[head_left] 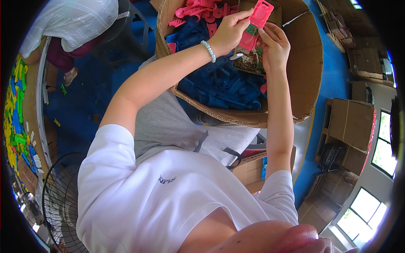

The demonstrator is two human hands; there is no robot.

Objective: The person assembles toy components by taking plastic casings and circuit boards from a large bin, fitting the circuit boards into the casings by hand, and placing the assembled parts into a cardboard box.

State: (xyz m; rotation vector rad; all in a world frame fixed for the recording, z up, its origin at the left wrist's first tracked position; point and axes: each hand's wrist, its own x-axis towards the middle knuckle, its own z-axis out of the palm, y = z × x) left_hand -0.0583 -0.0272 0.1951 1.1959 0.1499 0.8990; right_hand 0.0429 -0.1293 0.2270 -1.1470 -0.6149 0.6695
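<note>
Over a large cardboard box [306, 71], my left hand [230, 34] and my right hand [275, 45] hold a pink plastic casing [262, 13] between them. A green circuit board [252, 29] shows in the middle of the casing, between my fingertips. My left hand pinches the casing from the left, thumb and fingers closed. On the other side, my right thumb and fingers are closed on its lower edge. Below the hands sits a smaller box with thin wires and circuit boards [251, 65]. Blue plastic parts [223, 86] and pink plastic parts [200, 9] fill the large box around it.
At far left, a table holds many yellow, green and blue pieces [19, 105]. Another person in a white top [76, 21] is beside a dark stool [126, 33]. A black fan [63, 198] stands lower left. Cartons [350, 124] are stacked at right; another open carton [249, 170] is below my right forearm.
</note>
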